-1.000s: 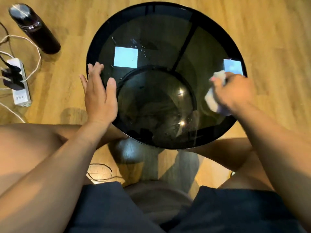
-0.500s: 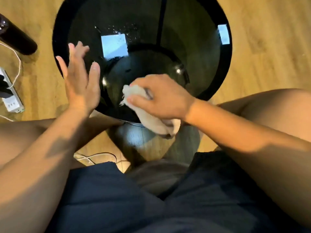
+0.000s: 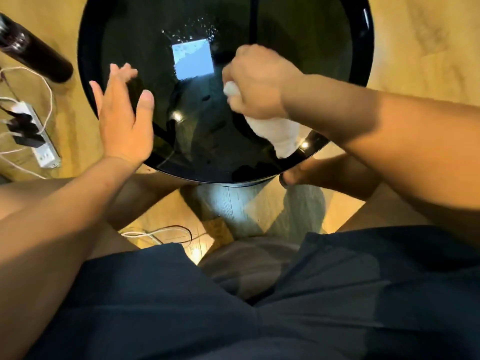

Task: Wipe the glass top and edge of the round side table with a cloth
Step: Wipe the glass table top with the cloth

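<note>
Two hands over one table, so going left to right. Far left on the wooden floor (image 3: 415,48) I see a power strip (image 3: 39,141) with white cables, and a dark bottle (image 3: 39,58) lying just off the table's left side, all clear of the glass. Next, the left hand (image 3: 124,120) is spread flat and wide, holding nothing, palm over the left rim of the round side table (image 3: 88,61); I can't tell if it's pressing down or just above the surface. Middle of the dark glass top (image 3: 202,131) has a bright square reflection with a scatter of droplets (image 3: 197,27) just beyond it. Right of that, the right hand (image 3: 259,84) is bunched around the white cloth (image 3: 278,136), which trails back from the fist toward the near-right edge, its long axis running diagonally toward me.

What matters, I think: the droplets lie up and left of the fist, near it, and the right hand is the closer one with the cloth, so a push away and leftward should reach them. Glass looks slick and glary, so streaks are hard to judge. Room around the table looks tight at my knees.
</note>
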The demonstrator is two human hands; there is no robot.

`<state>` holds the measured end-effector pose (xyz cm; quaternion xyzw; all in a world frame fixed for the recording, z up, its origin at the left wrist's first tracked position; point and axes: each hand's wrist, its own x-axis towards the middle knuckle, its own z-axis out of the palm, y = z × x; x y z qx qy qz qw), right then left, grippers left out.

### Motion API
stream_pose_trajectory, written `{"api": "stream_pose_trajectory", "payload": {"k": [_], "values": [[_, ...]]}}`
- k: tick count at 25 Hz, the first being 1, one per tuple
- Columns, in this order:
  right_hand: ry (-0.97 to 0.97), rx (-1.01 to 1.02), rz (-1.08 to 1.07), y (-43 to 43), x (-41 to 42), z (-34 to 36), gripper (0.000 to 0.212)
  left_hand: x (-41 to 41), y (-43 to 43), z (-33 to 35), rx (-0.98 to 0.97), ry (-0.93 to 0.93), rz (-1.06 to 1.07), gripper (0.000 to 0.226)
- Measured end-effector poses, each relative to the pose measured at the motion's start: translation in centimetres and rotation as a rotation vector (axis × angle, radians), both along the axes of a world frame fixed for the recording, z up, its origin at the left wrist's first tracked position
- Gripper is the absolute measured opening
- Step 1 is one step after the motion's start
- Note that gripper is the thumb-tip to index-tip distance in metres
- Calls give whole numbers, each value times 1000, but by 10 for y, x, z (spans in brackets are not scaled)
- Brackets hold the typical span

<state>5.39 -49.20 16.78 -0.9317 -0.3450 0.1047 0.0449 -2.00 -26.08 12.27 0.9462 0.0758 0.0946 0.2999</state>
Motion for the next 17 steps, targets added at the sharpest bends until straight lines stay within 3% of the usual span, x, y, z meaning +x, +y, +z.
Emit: {"api": "stream_pose_trajectory", "payload": {"k": [2,3,6,7,10,11,13,14,17], "values": [[52,-101,321,-3,-13,-3,30,0,-1,2,-7,-4,-3,47],[57,-126,323,-9,0,0,29,-1,-1,3,-8,-3,-5,47],[36,-40,-164,-25,51,6,26,-3,-5,3,-2,-10,1,45],[62,-12,-129,-22,48,3,24,-2,-5,3,-10,-8,6,45],[202,-48,268,-12,14,-1,22,-2,-2,4,-24,-20,-5,46],[189,-42,190,-14,22,5,25,-2,-1,2,-18,-21,-17,47],[70,93,-172,-20,44,4,27,-1,-1,-1,-7,-23,-28,48],[64,126,-183,-16,40,3,25,-1,0,-2,-4,-27,-26,48],[210,25,259,1,6,-2,16,-2,3,-2,-14,-50,-40,50]]}}
